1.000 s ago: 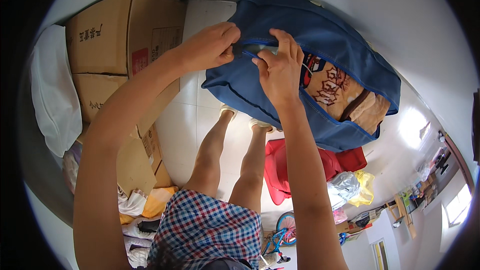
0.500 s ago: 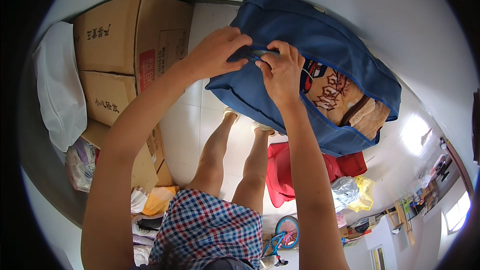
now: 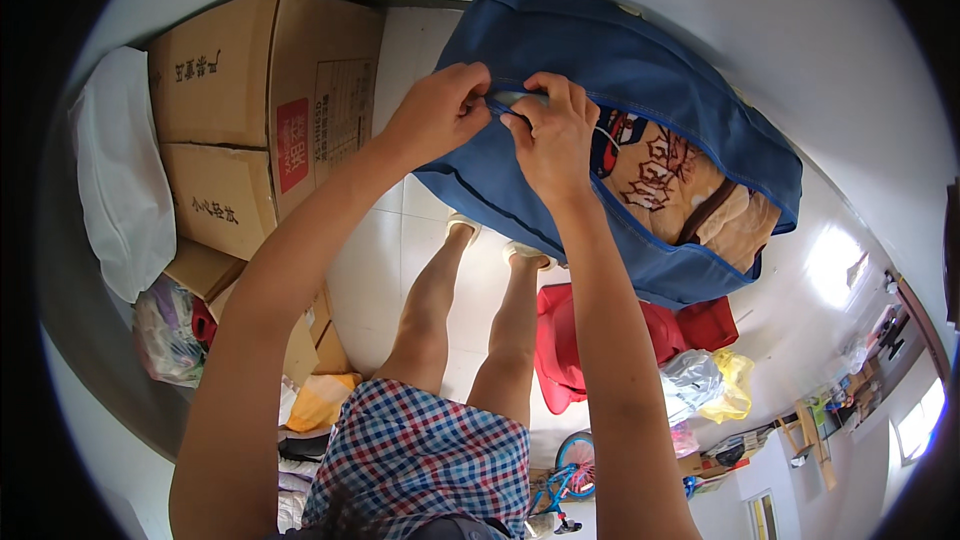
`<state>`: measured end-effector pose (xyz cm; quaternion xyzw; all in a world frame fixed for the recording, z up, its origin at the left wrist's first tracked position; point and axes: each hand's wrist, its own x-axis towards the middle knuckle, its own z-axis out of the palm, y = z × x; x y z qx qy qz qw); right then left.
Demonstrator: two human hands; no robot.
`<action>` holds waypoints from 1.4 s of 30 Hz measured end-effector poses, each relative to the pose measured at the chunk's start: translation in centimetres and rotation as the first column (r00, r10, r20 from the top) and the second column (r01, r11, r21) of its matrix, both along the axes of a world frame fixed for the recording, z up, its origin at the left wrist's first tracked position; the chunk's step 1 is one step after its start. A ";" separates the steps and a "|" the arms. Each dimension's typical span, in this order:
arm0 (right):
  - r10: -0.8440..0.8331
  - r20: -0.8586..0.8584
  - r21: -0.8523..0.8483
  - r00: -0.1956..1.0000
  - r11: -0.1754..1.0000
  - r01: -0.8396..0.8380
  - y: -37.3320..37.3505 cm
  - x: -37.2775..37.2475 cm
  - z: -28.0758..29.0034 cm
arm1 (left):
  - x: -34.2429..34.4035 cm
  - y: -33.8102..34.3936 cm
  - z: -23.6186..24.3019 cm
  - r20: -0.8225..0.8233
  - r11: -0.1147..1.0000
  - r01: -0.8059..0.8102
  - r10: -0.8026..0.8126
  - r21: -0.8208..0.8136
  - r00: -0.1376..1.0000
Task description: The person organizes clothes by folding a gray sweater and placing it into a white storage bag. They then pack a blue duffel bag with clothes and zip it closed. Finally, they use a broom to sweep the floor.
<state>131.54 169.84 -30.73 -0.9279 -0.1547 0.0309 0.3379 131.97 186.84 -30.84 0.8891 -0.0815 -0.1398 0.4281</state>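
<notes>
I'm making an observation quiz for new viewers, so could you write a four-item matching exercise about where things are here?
Column one:
1. Left hand
2. Tan patterned fabric
3. Red bag-like item
4. White bundle

Column two:
A. Below the blue bag in the picture, partly behind the right forearm
B. To the left of the cardboard boxes
C. At the left end of the blue bag's opening
D. Inside the blue bag, showing through its opening

Right pairs: 1-C, 2-D, 3-A, 4-B

Free floor [image 3: 365,265] lies between cardboard box [image 3: 325,70] and blue bag [image 3: 670,90], left forearm [image 3: 325,215] crossing above
</notes>
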 end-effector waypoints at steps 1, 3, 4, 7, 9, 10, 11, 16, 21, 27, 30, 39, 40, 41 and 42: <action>0.001 0.002 0.004 1.000 1.000 -0.001 0.0 0.0 0.0 | -0.1 -0.2 0.0 -0.069 0.999 -0.050 0.048 -0.018 0.996; 0.001 0.009 0.016 1.000 1.000 -0.001 -0.1 -0.1 0.0 | -0.5 -0.8 -0.4 -0.051 0.980 -0.191 0.188 -0.053 0.981; 0.001 0.013 0.022 1.000 1.000 -0.002 -0.1 -0.1 0.0 | -0.7 -1.0 -0.6 -0.043 0.963 -0.260 0.257 -0.072 0.965; 0.000 0.021 0.033 1.000 0.999 -0.001 -0.3 -0.1 -0.1 | -0.7 -1.6 -0.1 -0.055 0.956 -0.284 0.280 -0.075 0.958; -0.009 0.046 0.028 0.999 1.000 0.008 -0.5 0.0 -0.5 | -0.6 -2.6 1.1 -0.037 0.971 -0.223 0.221 -0.082 0.975; -0.014 0.059 0.024 0.998 1.000 0.013 -0.6 0.0 -0.6 | -0.5 -3.0 1.4 -0.028 0.978 -0.191 0.190 -0.087 0.981; -0.009 0.051 0.032 0.999 0.999 0.007 -0.6 0.0 -0.4 | -0.5 -3.2 1.4 -0.021 0.978 -0.197 0.196 -0.074 0.980; 0.026 0.037 0.085 0.999 0.996 -0.029 -1.4 -0.1 0.3 | -0.8 -2.3 0.5 -0.053 0.949 -0.282 0.277 -0.143 0.959; -0.140 0.224 -0.182 0.964 0.966 0.182 -6.9 1.5 2.5 | -1.0 -2.9 1.7 -0.059 0.954 -0.291 0.287 -0.074 0.956; 0.088 0.124 -0.320 0.988 0.946 -0.044 -12.8 5.8 1.3 | -0.9 -3.3 1.1 -0.038 0.950 -0.296 0.293 -0.102 0.955; 0.149 0.100 -0.168 0.984 0.977 -0.131 -12.5 5.2 1.7 | -1.3 -3.2 0.9 -0.028 0.933 -0.334 0.333 -0.138 0.943; -0.054 0.050 0.017 0.997 0.998 0.053 -12.5 1.8 3.4 | -5.3 -9.1 4.3 0.405 0.973 0.119 -0.193 0.199 0.894; -0.119 0.057 0.092 0.991 0.989 0.114 -12.2 1.7 3.0 | -5.4 -9.4 3.7 0.376 0.967 0.153 -0.223 0.205 0.900; -0.180 0.009 0.104 0.984 0.979 0.178 -12.0 1.9 2.6 | -5.4 -9.7 3.0 0.345 0.960 0.187 -0.250 0.207 0.905; -0.238 -0.042 0.113 0.970 0.964 0.241 -11.7 2.4 2.0 | -5.3 -9.9 2.2 0.312 0.953 0.219 -0.277 0.209 0.909</action>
